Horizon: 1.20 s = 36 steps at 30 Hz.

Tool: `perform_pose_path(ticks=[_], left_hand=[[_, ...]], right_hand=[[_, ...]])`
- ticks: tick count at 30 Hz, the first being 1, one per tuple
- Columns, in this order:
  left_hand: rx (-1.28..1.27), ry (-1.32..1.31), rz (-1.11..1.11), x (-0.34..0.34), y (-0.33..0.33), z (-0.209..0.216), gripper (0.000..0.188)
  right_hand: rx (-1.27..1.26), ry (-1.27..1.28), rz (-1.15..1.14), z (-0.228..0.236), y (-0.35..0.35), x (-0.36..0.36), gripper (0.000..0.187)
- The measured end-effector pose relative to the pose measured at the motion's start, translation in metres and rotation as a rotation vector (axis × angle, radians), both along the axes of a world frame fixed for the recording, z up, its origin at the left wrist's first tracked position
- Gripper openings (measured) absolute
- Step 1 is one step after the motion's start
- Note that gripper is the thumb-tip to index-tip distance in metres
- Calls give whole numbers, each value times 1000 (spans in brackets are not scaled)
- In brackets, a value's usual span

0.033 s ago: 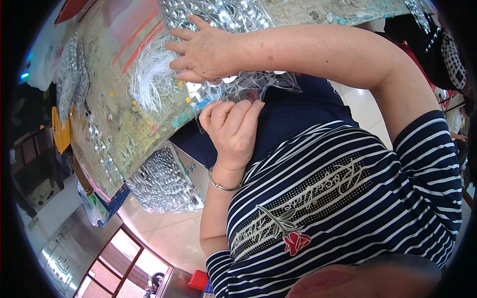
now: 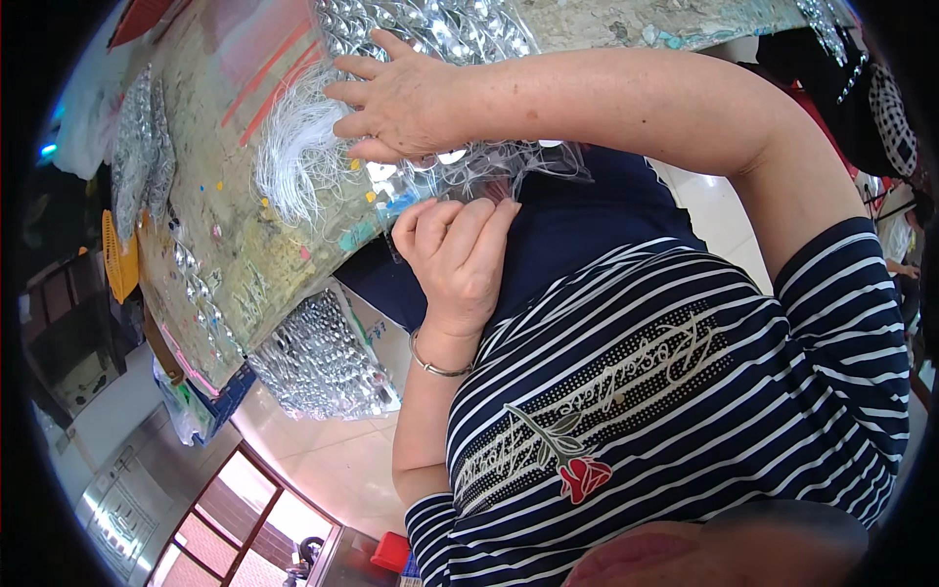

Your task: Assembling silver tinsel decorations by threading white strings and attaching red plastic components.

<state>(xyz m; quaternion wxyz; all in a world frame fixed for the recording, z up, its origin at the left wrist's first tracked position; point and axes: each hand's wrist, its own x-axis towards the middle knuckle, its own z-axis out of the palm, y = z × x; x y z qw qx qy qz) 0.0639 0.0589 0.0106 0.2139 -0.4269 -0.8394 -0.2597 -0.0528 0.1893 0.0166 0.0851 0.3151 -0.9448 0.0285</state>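
My left hand [image 2: 455, 254], with a bangle on its wrist, is at the table's near edge. Its fingers are curled closed on the near edge of a clear plastic bag [image 2: 558, 161]. My right hand [image 2: 401, 103] reaches across from the right and lies with fingers spread on the bag and the shiny silver twisted strips [image 2: 430, 29]; it grips nothing that I can see. Beside its fingertips is a loose bundle of white string [image 2: 298, 147]. What lies under my right palm is hidden.
The worn, paint-flecked table [image 2: 215, 264] carries a silver strip [image 2: 201, 284] along its left side. Bagged silver strips [image 2: 147, 147] and a yellow basket [image 2: 119, 256] are at the far left. A bag of silver pieces [image 2: 323, 357] sits below the table edge. Another person's dark clothing [image 2: 802, 98] shows at upper right.
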Motion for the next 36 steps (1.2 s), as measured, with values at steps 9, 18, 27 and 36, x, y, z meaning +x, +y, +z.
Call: perform_pose_path(ticks=[9,18,27,36], left_hand=[[143,-85,217,4,4,2,28],[87,-86,199,-1,21,10,27],[61,-60,113,-4,28,10,17],[68,-95,-63,0,19,3,20]], right_hand=[[-26,29,12,-2,1,-1,38],[-50,17,4,-4,0,-1,38],[-30,-17,3,1,2,1,39],[-30,-39,3,5,2,0,39]])
